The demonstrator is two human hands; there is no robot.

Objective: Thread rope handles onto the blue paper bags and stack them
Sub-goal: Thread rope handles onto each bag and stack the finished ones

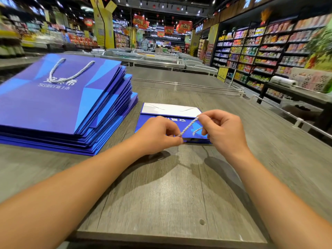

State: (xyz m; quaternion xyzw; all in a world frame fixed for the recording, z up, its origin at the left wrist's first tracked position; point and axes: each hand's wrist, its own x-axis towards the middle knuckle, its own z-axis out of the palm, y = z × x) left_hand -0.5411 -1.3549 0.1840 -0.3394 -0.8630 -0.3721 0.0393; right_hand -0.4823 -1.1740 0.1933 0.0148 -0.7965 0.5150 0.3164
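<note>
On a grey wood-grain table (161, 186) in a supermarket aisle: one flat blue paper bag (161, 121) lies at centre, its white folded base panel turned away from the person, printed lettering upside down to the camera.

Left hand (158, 135) sits at the bag's near edge, grip closed, thumb and forefinger pinching one end of a white-and-blue twisted rope handle (188, 125). Right hand (222, 128) hovers above the bag's right part, grip closed too, fingertips pinching the same rope higher up. Rope runs taut and slanted between the two hands, low at left, high at right. A second short bit of rope curls just below the right fingers, against the bag face; whether it passes through a hole I cannot tell.

Left of the working bag, close beside it: a tall stack of finished blue bags (62, 105), laid flat, edges fanned. Top bag shows white print and a rope handle loop (70, 72) lying on its face.

Both forearms bare, reaching in from the near edge.

Background, blurred: chest freezers (143, 58) beyond the table, stocked shelves (260, 51) along the right, red hanging banners (168, 29) overhead.
</note>
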